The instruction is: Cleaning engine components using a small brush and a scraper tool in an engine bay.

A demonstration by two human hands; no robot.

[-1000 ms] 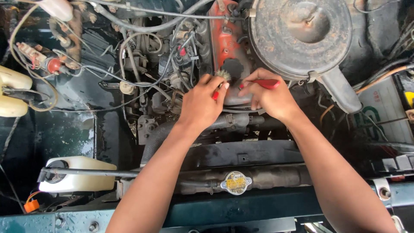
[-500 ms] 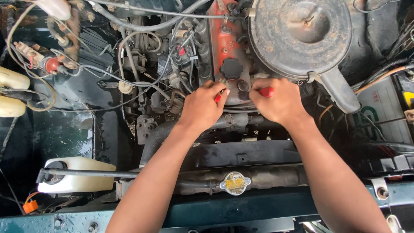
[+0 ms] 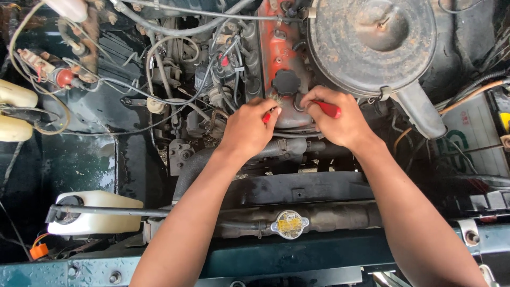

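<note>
I look down into an open car engine bay. My left hand is closed around a small red-handled brush, its bristles against the red valve cover just below the black oil filler cap. My right hand grips a red-handled tool whose tip points left at the same spot on the cover's front edge. Both hands sit close together, above a dark radiator hose.
A large round rusty air cleaner sits right of the cover. Radiator with yellow-labelled cap lies near me. A white reservoir is at lower left, cream horns at far left, wires and hoses in the middle.
Both hands have shifted slightly down and toward me along the front of the red cover, staying closed on their red-handled tools. The view has also drifted a little.
</note>
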